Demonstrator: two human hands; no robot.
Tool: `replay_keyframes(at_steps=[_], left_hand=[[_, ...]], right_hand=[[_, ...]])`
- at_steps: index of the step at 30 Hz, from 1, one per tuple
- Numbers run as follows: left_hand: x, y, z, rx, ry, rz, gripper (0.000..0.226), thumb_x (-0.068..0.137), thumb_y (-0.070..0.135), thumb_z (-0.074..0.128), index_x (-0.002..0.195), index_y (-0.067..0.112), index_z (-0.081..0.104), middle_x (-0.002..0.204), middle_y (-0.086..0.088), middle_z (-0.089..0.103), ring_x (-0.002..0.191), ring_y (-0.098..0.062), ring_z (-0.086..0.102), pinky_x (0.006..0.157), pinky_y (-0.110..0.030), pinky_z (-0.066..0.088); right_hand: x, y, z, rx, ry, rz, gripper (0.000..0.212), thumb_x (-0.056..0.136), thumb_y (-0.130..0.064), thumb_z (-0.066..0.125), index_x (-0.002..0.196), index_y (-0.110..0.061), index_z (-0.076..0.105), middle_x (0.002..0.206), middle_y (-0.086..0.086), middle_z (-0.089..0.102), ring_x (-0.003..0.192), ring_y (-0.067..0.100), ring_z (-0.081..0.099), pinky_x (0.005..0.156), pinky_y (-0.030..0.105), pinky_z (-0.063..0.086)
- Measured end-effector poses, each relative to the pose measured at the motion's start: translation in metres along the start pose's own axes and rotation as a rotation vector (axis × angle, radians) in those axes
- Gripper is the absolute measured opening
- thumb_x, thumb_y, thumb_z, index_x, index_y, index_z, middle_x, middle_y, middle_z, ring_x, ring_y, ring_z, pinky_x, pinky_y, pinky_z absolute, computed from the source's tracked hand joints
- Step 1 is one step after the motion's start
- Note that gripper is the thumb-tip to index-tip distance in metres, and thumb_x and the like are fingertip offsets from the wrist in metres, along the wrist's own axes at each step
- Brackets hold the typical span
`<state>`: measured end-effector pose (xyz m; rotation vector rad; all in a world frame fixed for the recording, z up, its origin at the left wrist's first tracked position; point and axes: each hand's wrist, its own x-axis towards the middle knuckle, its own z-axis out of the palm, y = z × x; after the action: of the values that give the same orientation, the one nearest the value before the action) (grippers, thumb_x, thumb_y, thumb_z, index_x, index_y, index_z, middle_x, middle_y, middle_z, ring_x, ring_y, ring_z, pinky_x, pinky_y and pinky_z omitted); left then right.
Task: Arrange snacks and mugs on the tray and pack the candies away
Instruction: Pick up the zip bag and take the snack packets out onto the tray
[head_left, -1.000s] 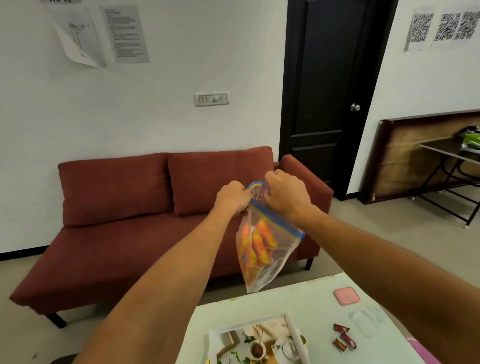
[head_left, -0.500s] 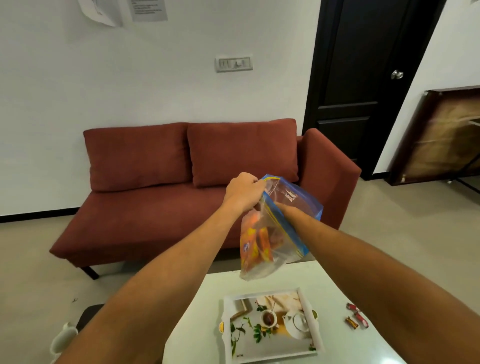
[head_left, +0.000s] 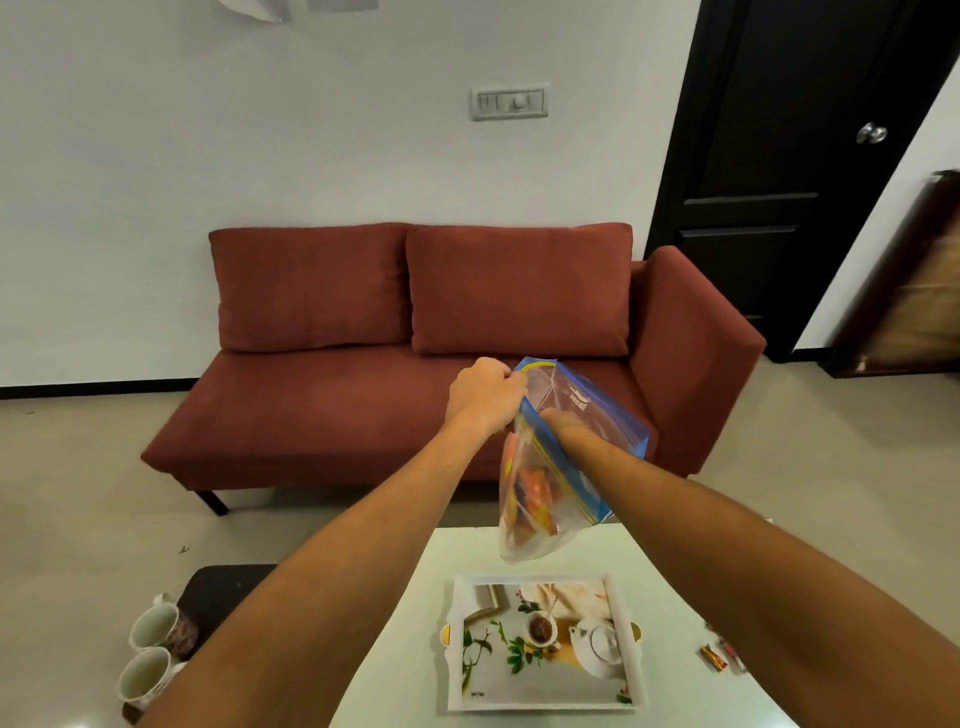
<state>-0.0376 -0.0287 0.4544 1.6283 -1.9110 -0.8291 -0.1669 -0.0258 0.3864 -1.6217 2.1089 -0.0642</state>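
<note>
Two hands are up in front of the red sofa (head_left: 415, 415), both busy with a clear zip bag (head_left: 540, 499) held in the air above the far edge of the table (head_left: 405, 649). Left hand (head_left: 485, 397) has its fingers pinched tight on the top corner of the bag's blue-edged mouth, holding it open. Right hand (head_left: 563, 423) is plunged inside through that opening, seen only through the plastic, so whether its fingers are curled around anything cannot be told. Orange-wrapped snacks (head_left: 530, 493) sit low in the bag, bunched toward the bottom. Down on the table, directly beneath the bag, lies a white tray (head_left: 623, 696) printed with a teapot and leaves, nothing loaded onto it. Off to the right of the tray, a few wrapped candies (head_left: 714, 657) lie loose on the table, partly hidden by the right forearm. Over on the left, well apart from the tray, two mugs (head_left: 148, 654) lie on their sides, mouths toward the camera, on a dark stool (head_left: 223, 592) beside the table.
</note>
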Motion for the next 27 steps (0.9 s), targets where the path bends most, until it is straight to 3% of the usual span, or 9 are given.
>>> replay_keyframes(at_steps=[1,3,6,9,11,14,17,20,27], left_hand=[[-0.001,-0.002,0.002,0.015,-0.003,-0.01,0.033,0.081,0.026,0.048,0.084,0.005,0.073,0.077,-0.015,0.072,0.07,-0.036,0.069,0.07,-0.045,0.06],[-0.002,-0.009,0.008,0.024,-0.011,-0.038,0.031,0.082,0.028,0.048,0.078,0.008,0.071,0.077,-0.014,0.072,0.071,-0.036,0.069,0.07,-0.044,0.061],[0.001,-0.022,0.016,0.018,-0.001,-0.088,0.031,0.085,0.033,0.05,0.071,0.009,0.065,0.078,-0.013,0.071,0.074,-0.036,0.069,0.066,-0.037,0.058],[0.004,-0.036,0.024,0.026,0.011,-0.118,0.032,0.087,0.028,0.051,0.06,0.013,0.057,0.061,-0.005,0.063,0.069,-0.033,0.067,0.055,-0.031,0.047],[0.003,-0.044,0.029,0.008,-0.001,-0.131,0.032,0.088,0.026,0.05,0.06,0.013,0.058,0.061,-0.006,0.066,0.067,-0.031,0.07,0.061,-0.033,0.056],[0.0,-0.058,0.035,0.023,0.01,-0.148,0.032,0.09,0.031,0.049,0.068,0.012,0.063,0.076,-0.013,0.073,0.075,-0.033,0.071,0.07,-0.036,0.058],[-0.001,-0.077,0.039,0.025,0.059,-0.199,0.031,0.091,0.031,0.048,0.078,0.01,0.067,0.09,-0.016,0.073,0.083,-0.036,0.07,0.074,-0.039,0.059],[-0.004,-0.097,0.043,0.03,0.129,-0.249,0.031,0.091,0.029,0.047,0.083,0.009,0.069,0.092,-0.017,0.072,0.083,-0.038,0.07,0.076,-0.042,0.06],[-0.008,-0.139,0.064,0.059,0.38,-0.285,0.028,0.092,0.029,0.048,0.076,0.011,0.061,0.092,-0.023,0.07,0.09,-0.044,0.064,0.067,-0.039,0.041]], right_hand=[[0.002,-0.001,-0.002,-0.023,-0.018,0.008,0.033,0.104,-0.005,0.038,0.126,0.013,0.055,0.131,0.025,0.06,0.129,0.034,0.054,0.099,0.019,0.04],[-0.011,-0.008,-0.018,-0.076,-0.097,0.018,0.013,0.098,-0.007,0.054,0.1,0.001,0.063,0.1,0.018,0.064,0.109,0.033,0.063,0.085,0.032,0.049],[-0.029,-0.016,-0.047,-0.108,-0.118,-0.007,0.013,0.085,-0.026,0.069,0.09,-0.014,0.065,0.091,0.007,0.066,0.087,0.028,0.068,0.072,0.033,0.055],[-0.035,-0.007,-0.069,0.108,-0.151,0.046,0.012,0.088,-0.012,0.066,0.081,-0.003,0.066,0.076,0.014,0.07,0.063,0.027,0.07,0.059,0.034,0.061],[-0.043,-0.001,-0.09,0.224,-0.135,0.049,0.011,0.093,-0.009,0.062,0.089,0.001,0.065,0.076,0.017,0.07,0.055,0.024,0.069,0.052,0.035,0.061],[-0.052,0.017,-0.122,0.323,-0.072,0.029,0.012,0.096,-0.014,0.062,0.098,-0.002,0.066,0.084,0.013,0.07,0.06,0.02,0.069,0.042,0.027,0.055],[-0.053,0.047,-0.141,0.458,-0.01,0.022,0.011,0.098,-0.021,0.062,0.1,-0.01,0.066,0.091,0.008,0.071,0.076,0.017,0.07,0.046,0.026,0.056],[-0.047,0.083,-0.138,0.554,0.08,0.07,0.011,0.098,-0.027,0.063,0.094,-0.017,0.065,0.085,0.005,0.074,0.071,0.013,0.073,0.047,0.026,0.057],[0.007,0.151,0.007,0.617,0.139,0.195,0.007,0.099,-0.014,0.059,0.093,-0.01,0.062,0.078,0.013,0.063,0.055,0.019,0.061,0.035,0.023,0.052]])
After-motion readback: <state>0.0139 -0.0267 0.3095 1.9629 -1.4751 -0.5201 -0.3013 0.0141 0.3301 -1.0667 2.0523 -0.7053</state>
